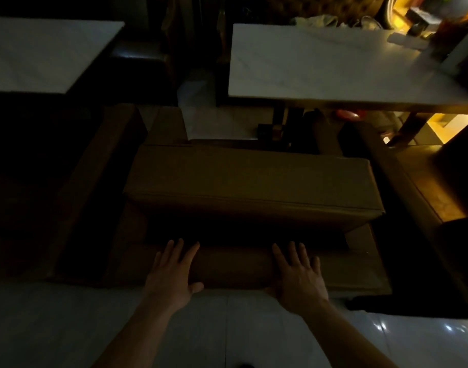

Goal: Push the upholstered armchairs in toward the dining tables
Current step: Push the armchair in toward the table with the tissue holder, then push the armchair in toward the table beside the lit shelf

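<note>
A brown upholstered armchair [251, 187] stands right below me in dim light, its seat cushion facing a white-topped dining table [320, 65] beyond it. My left hand [172, 272] lies flat on the top of the chair's backrest, fingers straight and spread. My right hand [298, 274] rests the same way on the backrest, a little to the right. A gap of floor separates the seat's front from the table edge.
A second white-topped table [39, 51] stands at the far left with another brown armchair [89, 187] before it. A third armchair [413, 187] sits at the right. Clutter covers the right table's far end [424, 30]. Glossy white floor tiles [68, 328] lie under me.
</note>
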{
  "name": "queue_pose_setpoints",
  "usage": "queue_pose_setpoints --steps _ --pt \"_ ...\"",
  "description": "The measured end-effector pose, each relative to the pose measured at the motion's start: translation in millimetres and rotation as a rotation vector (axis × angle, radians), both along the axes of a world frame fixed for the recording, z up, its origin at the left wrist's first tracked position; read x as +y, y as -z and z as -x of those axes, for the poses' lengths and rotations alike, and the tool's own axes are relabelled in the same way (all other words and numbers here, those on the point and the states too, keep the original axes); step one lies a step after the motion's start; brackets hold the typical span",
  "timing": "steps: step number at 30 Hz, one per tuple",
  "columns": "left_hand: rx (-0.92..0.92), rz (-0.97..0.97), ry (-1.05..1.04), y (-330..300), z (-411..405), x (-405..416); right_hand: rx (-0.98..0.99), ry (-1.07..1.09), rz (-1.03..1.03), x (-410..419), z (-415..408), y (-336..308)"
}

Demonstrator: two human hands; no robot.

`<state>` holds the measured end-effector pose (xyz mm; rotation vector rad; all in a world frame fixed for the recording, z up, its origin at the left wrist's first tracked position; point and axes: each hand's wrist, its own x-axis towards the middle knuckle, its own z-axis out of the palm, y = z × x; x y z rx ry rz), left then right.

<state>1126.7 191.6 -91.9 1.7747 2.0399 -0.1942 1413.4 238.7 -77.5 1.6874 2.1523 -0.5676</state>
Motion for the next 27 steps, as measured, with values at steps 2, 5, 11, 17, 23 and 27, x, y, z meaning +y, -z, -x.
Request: queue_pose_setpoints --steps 2,5,11,17,23,27 --pt "0.023 0.036 -0.011 -11 -5 -2 0.011 -0.014 0.040 5 -5 -10" --pt "0.013 0.022 -0.008 -35 -11 2 0.052 0.002 0.040 11 -11 -29" --pt "-0.029 -0.031 0.062 -92 -28 1 0.075 0.073 -0.024 -12 -23 -79" --pt "-0.049 -0.006 0.137 -153 -35 -22 0.025 0.138 -0.117 -51 -35 -141" --pt "-0.074 -0.080 0.187 -220 -41 -56 0.033 0.176 -0.245 -98 -39 -209" --pt "-0.063 -0.125 0.239 -252 -52 -81 0.060 0.200 -0.323 -132 -40 -244"
